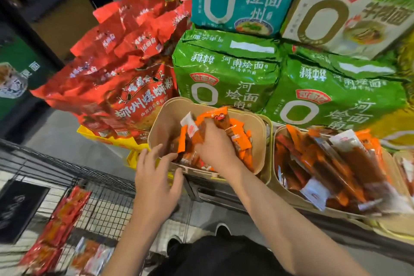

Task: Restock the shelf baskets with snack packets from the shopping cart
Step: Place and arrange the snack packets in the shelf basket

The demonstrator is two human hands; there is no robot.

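Currently, from the head view, a bundle of orange snack packets (226, 132) is being lowered into the left basket (161, 123) on the shelf, with the right hand (215, 145) reaching in from above, its fingers curled round the bundle and gripping it. The left hand (156, 177) is held at the basket's near rim, fingers relaxed and spread and holding nothing; whether the rim is actually touched cannot be settled, as the frame is smeared there. To do this step well, the packets should be laid flat along the basket's length on those already inside, and the grip loosened only once they are resting on the pile, so that none slide over the low front edge; the left hand would best be pressed against the rim to steady the basket. The right forearm is extended forward and slightly leftward, wrist bent down into the basket; the left forearm rises straighter, palm turned down. A second basket (282, 195) just beside on the right is already heaped with similar packets. More red packets (65, 210) are lying in the wire shopping cart (107, 206) at lower left, so restocking is judged unfinished.
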